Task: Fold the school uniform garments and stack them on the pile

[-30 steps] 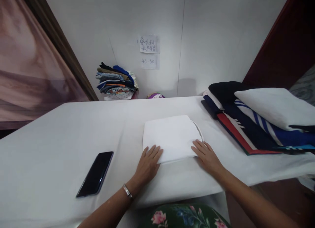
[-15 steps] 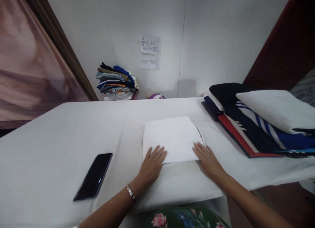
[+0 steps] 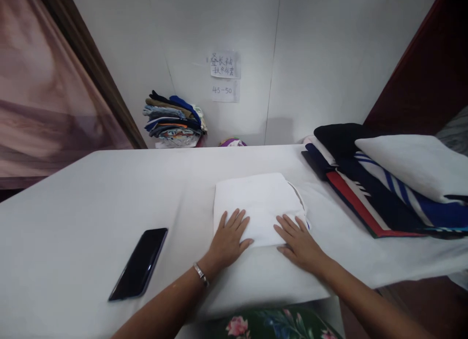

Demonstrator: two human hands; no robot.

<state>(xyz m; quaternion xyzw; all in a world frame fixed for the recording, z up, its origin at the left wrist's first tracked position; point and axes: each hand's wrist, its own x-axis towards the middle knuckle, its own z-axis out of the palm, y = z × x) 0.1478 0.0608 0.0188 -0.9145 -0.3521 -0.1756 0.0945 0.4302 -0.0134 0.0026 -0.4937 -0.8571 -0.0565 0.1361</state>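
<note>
A white folded garment [image 3: 256,197] lies flat in front of me on the white-covered table [image 3: 109,192]. Its right side shows a curved, layered edge with a small blue bit near the lower corner. My left hand [image 3: 230,237] rests palm down on the garment's near left part, fingers spread. On the near right part lies my right hand [image 3: 300,241], also flat with its fingers apart. Both thumbs point inward along the near edge. Neither hand grips the cloth.
A dark phone [image 3: 139,263] lies on the table to the left. At the right, a stack of folded clothes [image 3: 380,197] has a white garment on top. Another clothes pile [image 3: 175,119] stands beyond the far edge, by the wall with paper notes [image 3: 225,75].
My right hand has slid left, inward from the garment's right corner. My left hand has shifted slightly, and both thumbs now stand out from the fingers. The garment stays in place.
</note>
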